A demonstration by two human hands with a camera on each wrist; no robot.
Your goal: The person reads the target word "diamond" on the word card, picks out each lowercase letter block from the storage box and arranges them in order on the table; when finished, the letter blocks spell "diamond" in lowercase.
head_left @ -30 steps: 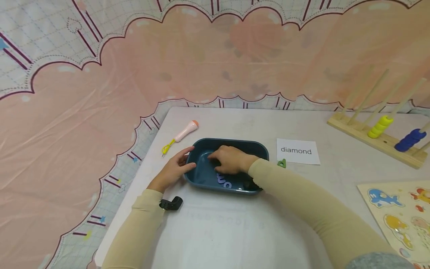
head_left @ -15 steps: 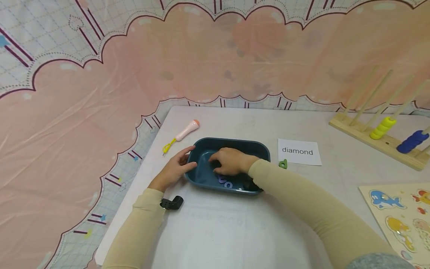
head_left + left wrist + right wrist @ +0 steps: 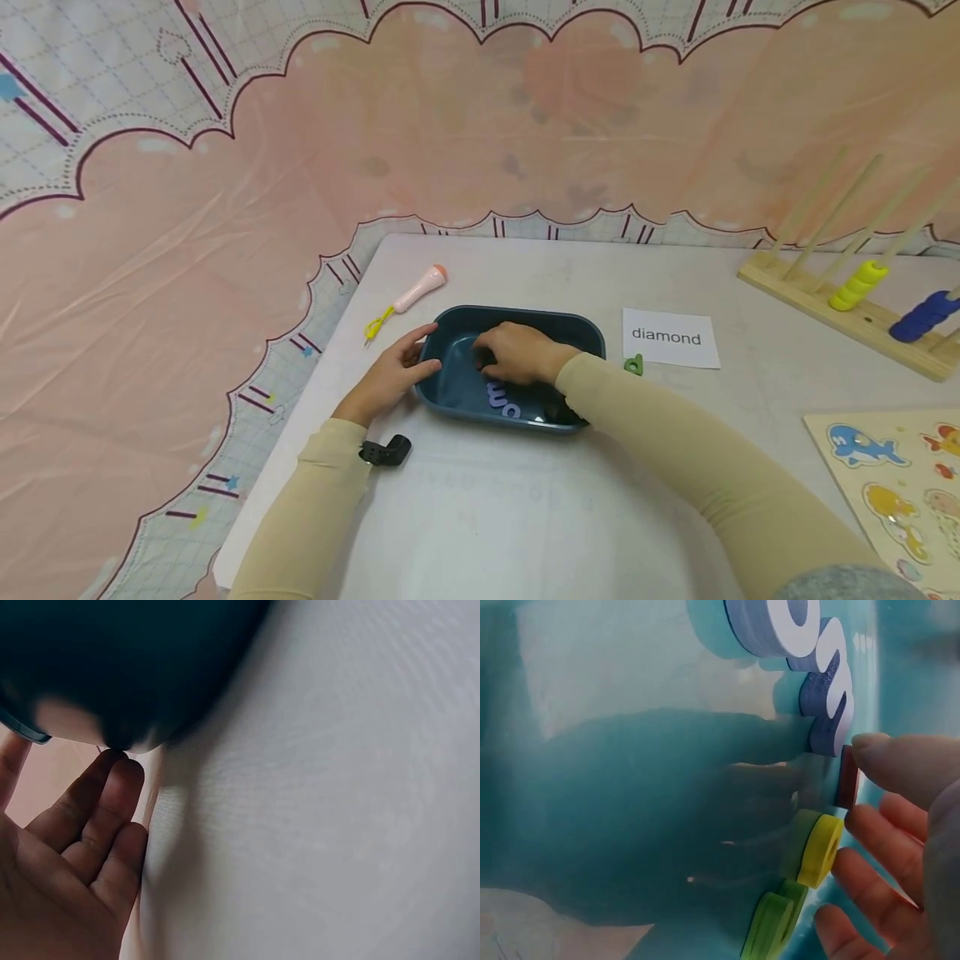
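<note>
Since a second ago, the index finger of your right hand [image 3: 519, 354] has drawn back from its outstretched reach and bent in toward the thumb, while your left hand [image 3: 386, 377] keeps its place on the tray [image 3: 453, 383]. Your right thumb and index finger are narrowly set, pinching a reddish-brown piece [image 3: 847, 778] inside the tray; whether it is lifted off the floor, you cannot tell. The piece looks thin and straight-sided, seen edge-on, its full outline hidden. Its long axis runs from your thumb tip to your index fingertip, nearly upright in the right wrist view. Just past your thumb comes the wavy purple m [image 3: 840, 679], and beyond it the round purple o [image 3: 789, 641]. By your middle fingertip sits a rounded yellow piece [image 3: 819, 851], with green pieces [image 3: 769, 922] farther along, near your little finger. Your left thumb hooks over the tray's rim, its fingers outside. Beyond your right wrist, a green d [image 3: 639, 364] lies at the near edge of the "diamond" card [image 3: 670, 353]; ahead of your left fingers lies a pink wand [image 3: 420, 290], its yellow end toward you.
</note>
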